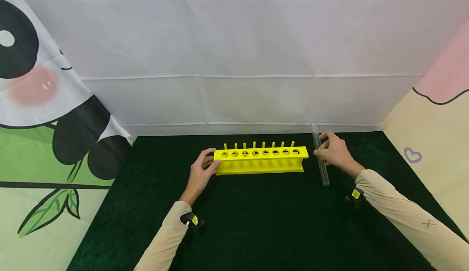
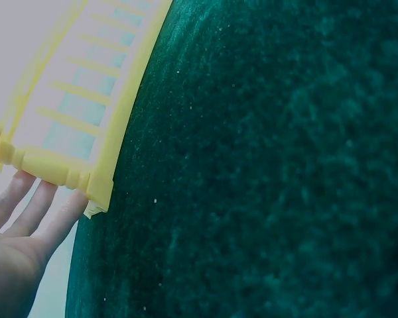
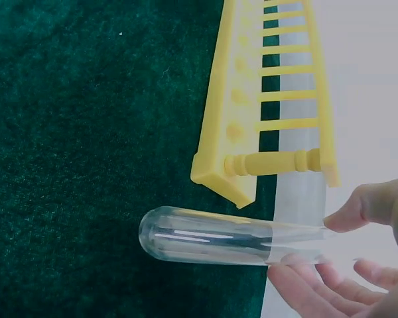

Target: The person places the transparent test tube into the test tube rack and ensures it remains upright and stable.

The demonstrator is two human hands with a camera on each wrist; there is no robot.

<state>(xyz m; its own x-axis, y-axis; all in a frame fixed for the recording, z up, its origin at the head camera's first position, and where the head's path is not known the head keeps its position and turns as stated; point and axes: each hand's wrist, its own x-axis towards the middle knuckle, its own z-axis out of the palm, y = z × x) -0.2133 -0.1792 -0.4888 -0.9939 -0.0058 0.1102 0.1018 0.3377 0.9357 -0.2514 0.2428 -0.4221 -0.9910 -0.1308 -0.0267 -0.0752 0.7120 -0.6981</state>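
Note:
A yellow test tube rack [image 1: 261, 160] stands on the dark green cloth, its row of round holes holding no tubes and a row of pegs along its back. My left hand [image 1: 200, 172] grips the rack's left end, thumb at the front and fingers behind; in the left wrist view the fingertips [image 2: 76, 199] lie against its end post. To the right of the rack, my right hand [image 1: 335, 152] pinches a clear glass test tube [image 1: 323, 169] between thumb and fingers. The tube leans slightly, its rounded closed end [image 3: 156, 233] pointing down.
Green cloth [image 1: 271, 222] covers the table. A white sheet [image 1: 256, 59] hangs behind it. Printed fabric with a cartoon panda [image 1: 40, 87] hangs on the left, and a cream and pink sheet [image 1: 432, 128] on the right.

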